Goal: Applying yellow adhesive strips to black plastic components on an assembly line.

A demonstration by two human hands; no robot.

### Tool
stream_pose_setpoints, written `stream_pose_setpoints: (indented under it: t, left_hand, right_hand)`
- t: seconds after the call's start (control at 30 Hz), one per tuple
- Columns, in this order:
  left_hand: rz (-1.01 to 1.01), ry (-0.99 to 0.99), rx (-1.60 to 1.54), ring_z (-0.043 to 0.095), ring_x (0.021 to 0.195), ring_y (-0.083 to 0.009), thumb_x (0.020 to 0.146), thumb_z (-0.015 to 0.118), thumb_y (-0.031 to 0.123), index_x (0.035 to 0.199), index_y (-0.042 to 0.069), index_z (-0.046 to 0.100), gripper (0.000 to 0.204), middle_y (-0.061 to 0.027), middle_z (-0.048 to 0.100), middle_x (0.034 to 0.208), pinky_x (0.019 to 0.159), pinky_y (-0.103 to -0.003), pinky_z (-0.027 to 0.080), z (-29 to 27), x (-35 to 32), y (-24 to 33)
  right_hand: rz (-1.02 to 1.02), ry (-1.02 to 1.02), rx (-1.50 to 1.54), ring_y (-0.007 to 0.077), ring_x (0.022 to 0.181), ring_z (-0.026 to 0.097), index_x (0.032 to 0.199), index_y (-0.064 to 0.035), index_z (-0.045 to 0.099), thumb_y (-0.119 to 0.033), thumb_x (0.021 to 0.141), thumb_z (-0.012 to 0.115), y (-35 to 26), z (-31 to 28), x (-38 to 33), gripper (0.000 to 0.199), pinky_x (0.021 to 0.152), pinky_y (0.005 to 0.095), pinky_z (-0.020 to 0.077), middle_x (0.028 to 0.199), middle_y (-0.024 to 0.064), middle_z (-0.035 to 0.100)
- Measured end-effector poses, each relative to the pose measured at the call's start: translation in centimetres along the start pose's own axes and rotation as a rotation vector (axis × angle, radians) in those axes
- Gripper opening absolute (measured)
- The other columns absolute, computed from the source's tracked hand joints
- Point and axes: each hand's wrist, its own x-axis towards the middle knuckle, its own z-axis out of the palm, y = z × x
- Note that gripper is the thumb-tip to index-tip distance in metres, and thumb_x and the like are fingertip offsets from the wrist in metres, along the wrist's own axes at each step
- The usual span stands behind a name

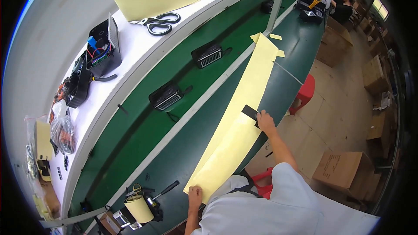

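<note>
A long pale-yellow sheet (237, 117), like paper or backing film, lies lengthwise along the dark green worktable (191, 135). My left hand (195, 195) is at its near end, fingers curled and pressed together at the sheet's corner. Farther up, at the right edge of the sheet, my right hand (266, 122) is closed on a flat black rectangular piece (249, 112) that rests on the yellow surface. My fingers cover part of this piece, so its exact kind does not show. The far end of the sheet is folded, with small yellow scraps (275, 37) beside it.
A yellow roll (139, 209), small scissors (137, 189) and a black-handled tool (167, 188) sit at the near left. Black devices (166, 95) lie on the green conveyor (130, 126). Large scissors (159, 22) rest on the white shelf. A red stool (303, 93) and cartons (342, 169) stand right.
</note>
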Motion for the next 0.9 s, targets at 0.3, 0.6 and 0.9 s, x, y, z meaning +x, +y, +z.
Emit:
stream_pose_setpoints:
  t: [0.3, 0.6, 0.9]
  left_hand:
    - [-0.059, 0.053, -0.097, 0.061, 0.079, -0.0298, 0.088, 0.06, 0.01, 0.09, 0.003, 0.064, 0.008, -0.016, 0.056, 0.091, 0.073, -0.038, 0.05, 0.3, 0.2, -0.4]
    - [-0.089, 0.275, -0.037, 0.062, 0.086, -0.0333, 0.089, 0.057, 0.014, 0.09, 0.006, 0.064, 0.011, -0.0132, 0.063, 0.092, 0.075, -0.04, 0.05, 1.0, -1.5, -1.2]
    - [-0.398, 0.722, -0.11, 0.062, 0.09, -0.0342, 0.088, 0.057, 0.009, 0.096, 0.003, 0.063, 0.012, -0.0156, 0.064, 0.095, 0.079, -0.04, 0.05, 2.2, -6.1, 1.7]
  right_hand:
    - [0.007, 0.078, 0.279, 0.0358, 0.07, 0.064, 0.103, -0.0006, 0.055, -0.046, 0.104, 0.021, 4.0, 0.4, 2.6, 0.057, 0.064, 0.0454, 0.0514, 0.081, 0.0216, 0.063]
    - [0.041, -0.019, 1.678, 0.0161, 0.069, 0.061, 0.108, -0.0057, 0.056, -0.014, 0.1, 0.053, -9.9, 0.1, -2.6, 0.012, 0.06, 0.0268, 0.0505, 0.082, 0.0074, 0.059]
    - [-0.203, -1.297, 1.243, 0.0191, 0.064, 0.065, 0.113, -0.0095, 0.055, -0.03, 0.102, 0.051, -25.1, 12.1, -18.2, 0.024, 0.06, 0.0319, 0.054, 0.079, 0.0097, 0.063]
